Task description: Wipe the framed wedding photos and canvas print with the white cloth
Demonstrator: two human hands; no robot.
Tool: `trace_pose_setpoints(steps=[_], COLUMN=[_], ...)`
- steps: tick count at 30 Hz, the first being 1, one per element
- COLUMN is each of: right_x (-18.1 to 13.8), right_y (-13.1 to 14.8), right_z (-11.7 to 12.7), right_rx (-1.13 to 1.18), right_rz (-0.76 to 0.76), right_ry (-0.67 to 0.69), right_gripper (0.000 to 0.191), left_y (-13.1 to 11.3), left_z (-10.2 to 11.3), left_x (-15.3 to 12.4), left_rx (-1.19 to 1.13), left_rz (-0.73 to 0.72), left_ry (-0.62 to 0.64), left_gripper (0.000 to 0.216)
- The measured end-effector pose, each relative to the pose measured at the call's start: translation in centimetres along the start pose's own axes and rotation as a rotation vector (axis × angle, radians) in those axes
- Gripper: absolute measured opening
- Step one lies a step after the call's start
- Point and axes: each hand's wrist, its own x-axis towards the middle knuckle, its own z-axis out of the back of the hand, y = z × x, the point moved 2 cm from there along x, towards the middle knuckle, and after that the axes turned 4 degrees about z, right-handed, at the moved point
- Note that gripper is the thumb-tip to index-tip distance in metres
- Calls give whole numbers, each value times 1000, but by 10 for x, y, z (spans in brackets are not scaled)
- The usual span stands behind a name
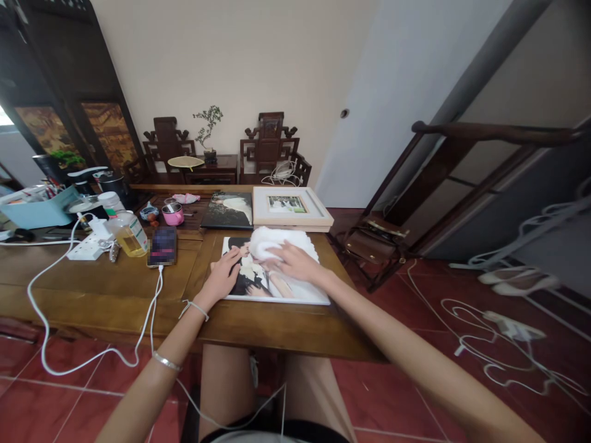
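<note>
A large photo panel (252, 275) with a white edge lies flat on the wooden table in front of me. Its picture shows dark clothing and pale flowers. My left hand (225, 272) rests on the panel's left side, fingers stretched out and holding nothing. Over the upper right of the panel lies a fluffy white towel (265, 235), partly bunched up. My right hand (298, 263) grips the bunched part and presses it against the picture. The towel and both hands hide parts of the panel.
Behind the panel are a dark photo panel (227, 209) and a light wooden picture frame (318, 212). To the left are a charging phone (162, 247), a bottle of yellow liquid (130, 235), a power strip (87, 246) and a pink cup (172, 214). A chair (383, 246) stands right.
</note>
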Motion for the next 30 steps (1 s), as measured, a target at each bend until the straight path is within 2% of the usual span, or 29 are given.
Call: trace_pose_setpoints(steps=[3, 7, 9, 12, 14, 16, 20, 22, 24, 27, 30], right_x=[29, 36, 26, 0, -19, -37, -64, -70, -67, -43, 1], right_y=[-10, 13, 34, 66, 79, 83, 66, 49, 29, 8, 4], right_z=[-4, -12, -14, -10, -2, 7, 13, 8, 1, -7, -9], right_rx=[-14, 4, 45, 144, 210, 283, 408, 399, 333, 237, 207], right_rz=[-51, 7, 111, 275, 321, 300, 136, 4, -136, -245, -221], right_ry=[-18, -20, 7, 76, 110, 146, 227, 204, 123, -3, -54], right_gripper=[35, 35, 34, 30, 29, 28, 33, 38, 43, 40, 35], left_y=[2, 2, 1, -1, -1, 0, 4, 5, 5, 3, 3], left_z=[0, 4, 7, 10, 10, 8, 1, -2, -3, -2, -2], left_x=[1, 0, -1, -1, -1, -1, 0, 0, 0, -1, 0], left_rx=[-68, -225, -283, -320, -311, -279, -150, -84, -41, -9, -1], left_rz=[-4, -43, -49, -33, -23, -18, -29, -44, -64, -83, -90], left_ry=[-28, -177, -241, -269, -266, -257, -185, -121, -60, -10, -3], left_gripper=[44, 48, 51, 55, 57, 56, 47, 44, 44, 45, 47])
